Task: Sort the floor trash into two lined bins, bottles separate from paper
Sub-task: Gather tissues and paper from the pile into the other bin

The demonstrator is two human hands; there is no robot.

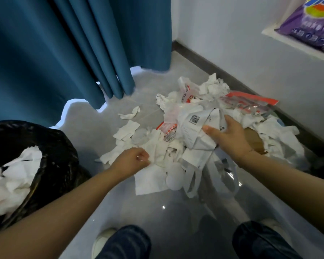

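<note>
So there's a big pile [204,128] of trash on the grey floor [157,212], pushed up near the white wall [232,43] and its dark baseboard. It's mostly crumpled white tissue and paper, with some clear plastic wrappers with red print mixed in, and a bit of brown cardboard [254,141] poking out on the right side. The left hand [133,159] is down at the near left edge of the pile, fingers curled in and pinching a white tissue [157,152] that's lying flat there. The right hand [226,135] is on top of the pile's middle, fingers curled around a white printed bag [193,126], the one with a QR code on it, thumb out toward the left. A thin bracelet sits on that wrist. Off to the left there's a bin [51,146] with a black liner, already partly full of white tissue wads [13,176], and it's well apart from the pile. I can only see that one bin, and can't make out any bottles for sure in the mess. A couple of loose tissue scraps [131,113] lie on the floor between the pile and the blue curtain [64,53]. Top right, a purple detergent bag [310,23] sits on a white ledge. At the bottom edge you can see the person's knees in dark jeans and light shoes.
</note>
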